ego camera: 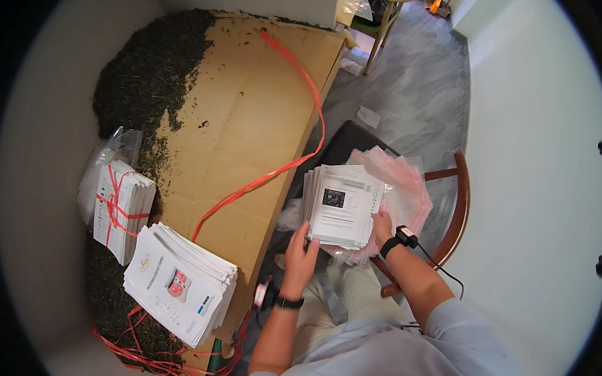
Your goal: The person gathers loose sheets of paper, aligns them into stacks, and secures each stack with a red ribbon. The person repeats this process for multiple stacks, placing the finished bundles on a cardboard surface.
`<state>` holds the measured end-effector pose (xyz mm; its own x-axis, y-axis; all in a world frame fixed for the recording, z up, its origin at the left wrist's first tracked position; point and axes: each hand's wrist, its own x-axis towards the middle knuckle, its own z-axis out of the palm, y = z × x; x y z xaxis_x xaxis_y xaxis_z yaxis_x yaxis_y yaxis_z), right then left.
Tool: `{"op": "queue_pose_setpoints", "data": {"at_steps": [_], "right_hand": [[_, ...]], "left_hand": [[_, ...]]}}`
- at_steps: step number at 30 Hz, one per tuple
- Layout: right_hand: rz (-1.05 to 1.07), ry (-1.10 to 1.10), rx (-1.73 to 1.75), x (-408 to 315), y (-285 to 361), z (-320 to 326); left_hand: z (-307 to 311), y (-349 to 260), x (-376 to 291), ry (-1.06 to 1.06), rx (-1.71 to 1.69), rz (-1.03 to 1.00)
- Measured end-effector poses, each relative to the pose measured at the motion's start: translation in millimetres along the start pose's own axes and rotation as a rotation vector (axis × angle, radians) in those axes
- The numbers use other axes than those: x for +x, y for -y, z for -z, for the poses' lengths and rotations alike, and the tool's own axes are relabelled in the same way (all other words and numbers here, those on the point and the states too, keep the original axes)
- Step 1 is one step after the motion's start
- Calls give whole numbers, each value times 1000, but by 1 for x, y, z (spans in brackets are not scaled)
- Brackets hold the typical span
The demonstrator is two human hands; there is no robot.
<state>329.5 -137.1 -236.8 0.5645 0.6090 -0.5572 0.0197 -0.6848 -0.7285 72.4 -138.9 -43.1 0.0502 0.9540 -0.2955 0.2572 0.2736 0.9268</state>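
Note:
A fanned stack of printed booklets (pixel 343 205) rests on clear plastic bags (pixel 407 185) with pink edges, which lie on a dark chair seat (pixel 351 137) before me. My right hand (pixel 381 229) holds the stack's right edge near its lower corner, fingers partly hidden. At the lower left corner my left hand (pixel 300 261) has its fingers apart and grips nothing; whether the fingertips touch the paper is unclear. The top page bears writing and a dark picture. Both wrists carry black straps with small devices.
Left of me is a cardboard-covered surface (pixel 243 115) with dark shredded material (pixel 150 65). On it lie a loose booklet pile (pixel 178 283), a bundle (pixel 121 210) tied with red plastic twine, and a long twine strand (pixel 281 172). A wooden chair arm (pixel 458 215) curves at right, near a white wall (pixel 529 147).

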Motion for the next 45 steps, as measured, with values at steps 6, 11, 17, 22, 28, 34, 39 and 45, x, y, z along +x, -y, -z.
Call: {"op": "queue_pose_setpoints", "data": {"at_steps": [6, 11, 17, 22, 28, 34, 39, 45], "right_hand": [[-104, 230, 212, 27, -35, 1], [-140, 247, 265, 30, -29, -6], [-15, 172, -114, 23, -24, -9], [-23, 42, -12, 4, -1, -10], [-135, 540, 490, 2, 31, 9], [-209, 660, 423, 4, 21, 3], [-88, 633, 491, -5, 20, 11], [-3, 738, 352, -16, 50, 52]], "left_hand": [[-68, 144, 107, -110, 385, 205], [-94, 163, 111, -82, 561, 271], [-91, 150, 104, -126, 529, 148], [-95, 145, 95, -162, 621, 107], [-90, 155, 100, -106, 494, 169], [-88, 162, 106, -51, 410, 204], [-89, 154, 98, -65, 569, 238], [-71, 134, 92, 88, -102, 87]]}}
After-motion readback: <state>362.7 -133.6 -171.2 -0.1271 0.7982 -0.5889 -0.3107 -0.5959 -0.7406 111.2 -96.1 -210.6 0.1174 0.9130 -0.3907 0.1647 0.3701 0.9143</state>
